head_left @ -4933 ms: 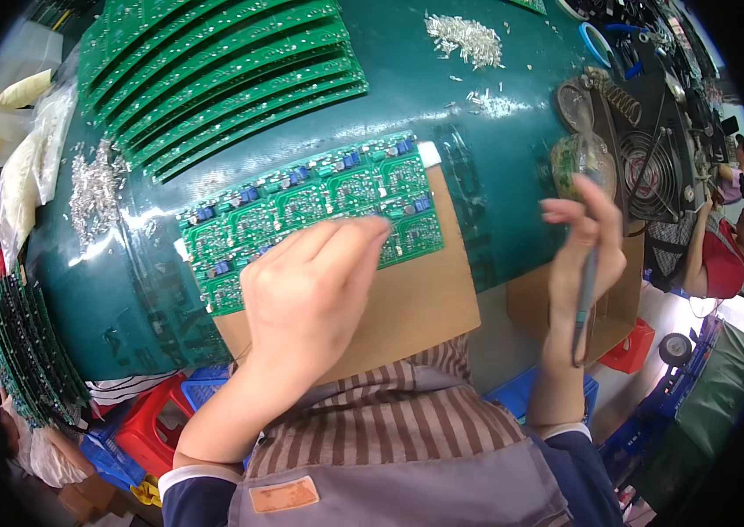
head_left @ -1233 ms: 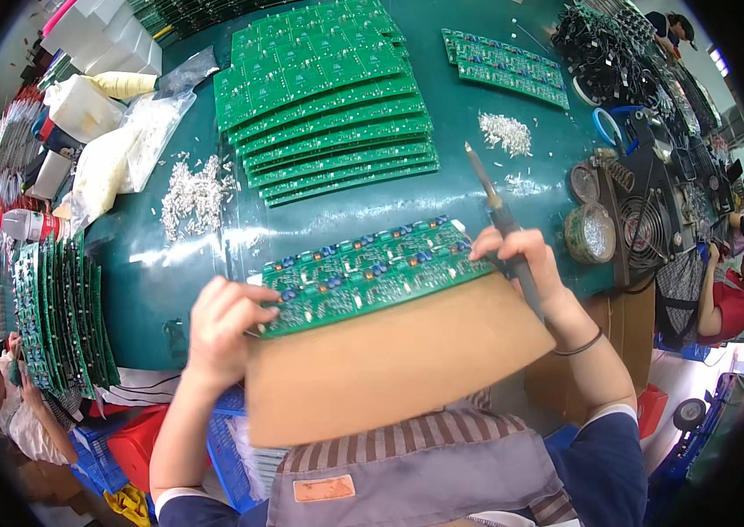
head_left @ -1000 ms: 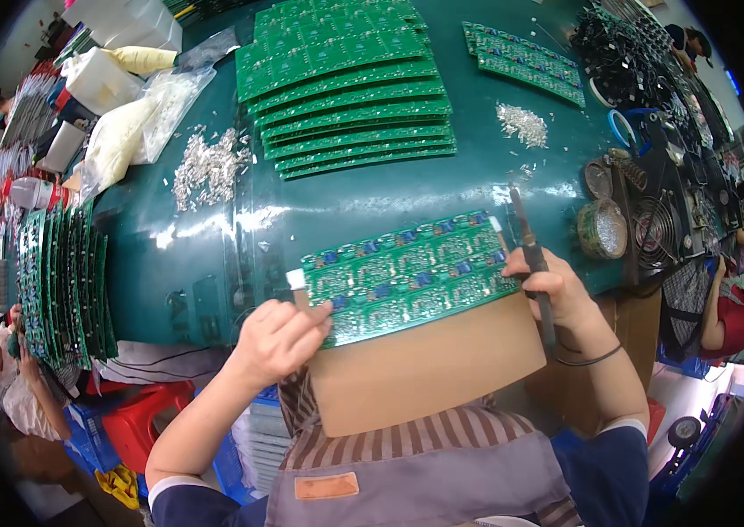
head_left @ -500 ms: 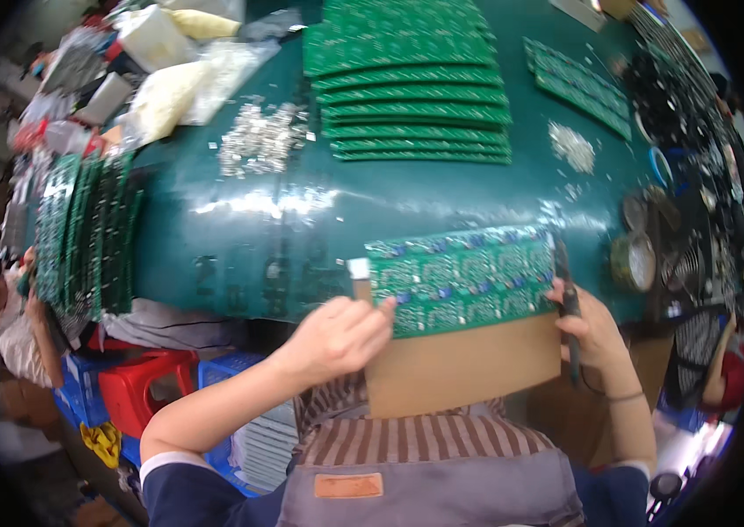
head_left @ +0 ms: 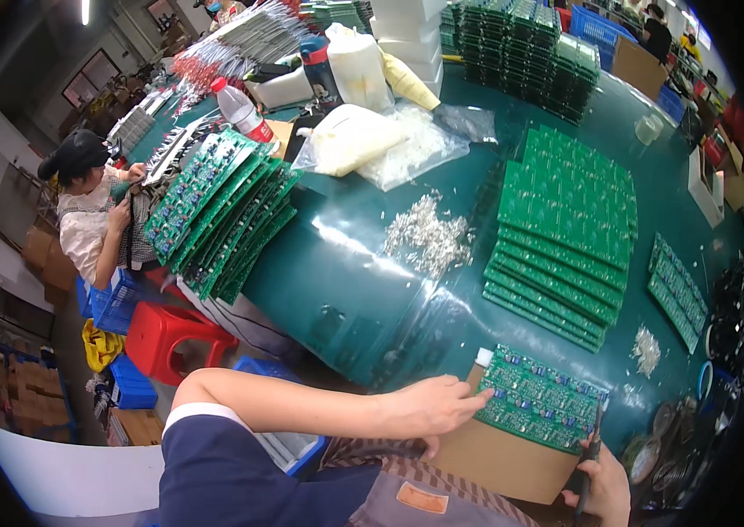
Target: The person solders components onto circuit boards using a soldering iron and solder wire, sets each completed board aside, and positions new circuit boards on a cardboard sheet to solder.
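Observation:
A green circuit board (head_left: 537, 395) with blue and pale parts lies on a brown cardboard sheet (head_left: 495, 461) at the table's near edge. My left hand (head_left: 438, 408) is at its left edge, fingers bent and fingertips on the board; the thumb hangs lower, apart from it. At the board's right end, my right hand (head_left: 605, 483) is closed round a slim, dark pen-shaped tool (head_left: 592, 450). The tool's upper end reaches the board's right edge, but its tip is too small to make out.
Stacked bare green boards (head_left: 565, 211) stand beyond my hands, beside a pile of small white parts (head_left: 429, 235). Populated boards (head_left: 218, 211) lean at the left, near a seated person (head_left: 86, 206). Tape rolls (head_left: 644, 457) lie right; a red stool (head_left: 174, 338) stands left.
My view has swung left and up, so the table appears tilted and more of the room shows. My left fingers have loosened slightly at the board's edge. My right hand keeps the tool.

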Demonstrator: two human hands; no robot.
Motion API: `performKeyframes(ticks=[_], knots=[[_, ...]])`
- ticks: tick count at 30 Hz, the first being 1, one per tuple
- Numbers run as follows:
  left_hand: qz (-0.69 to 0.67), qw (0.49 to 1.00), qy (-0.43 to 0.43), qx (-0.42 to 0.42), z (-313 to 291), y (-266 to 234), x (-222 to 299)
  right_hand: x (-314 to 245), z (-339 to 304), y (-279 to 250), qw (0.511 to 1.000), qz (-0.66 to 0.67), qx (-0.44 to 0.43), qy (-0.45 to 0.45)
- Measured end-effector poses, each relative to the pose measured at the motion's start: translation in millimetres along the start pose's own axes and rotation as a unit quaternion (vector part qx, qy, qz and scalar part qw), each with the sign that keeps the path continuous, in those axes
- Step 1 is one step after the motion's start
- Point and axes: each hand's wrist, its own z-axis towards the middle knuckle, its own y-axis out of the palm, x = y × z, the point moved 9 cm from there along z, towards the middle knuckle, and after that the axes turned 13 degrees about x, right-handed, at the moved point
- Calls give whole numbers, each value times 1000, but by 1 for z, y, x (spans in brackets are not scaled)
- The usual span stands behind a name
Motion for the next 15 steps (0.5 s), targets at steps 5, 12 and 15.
performKeyframes(ticks=[5,12,15], knots=[[-20,999,-7,35,11,2,-12,1,12,-11,997,-20,62,-34],[-1,999,-15,46,15,-6,-8,51,-24,12,984,98,140,47],[-22,998,-37,49,16,-9,-8,61,-39,16,974,127,176,64]])
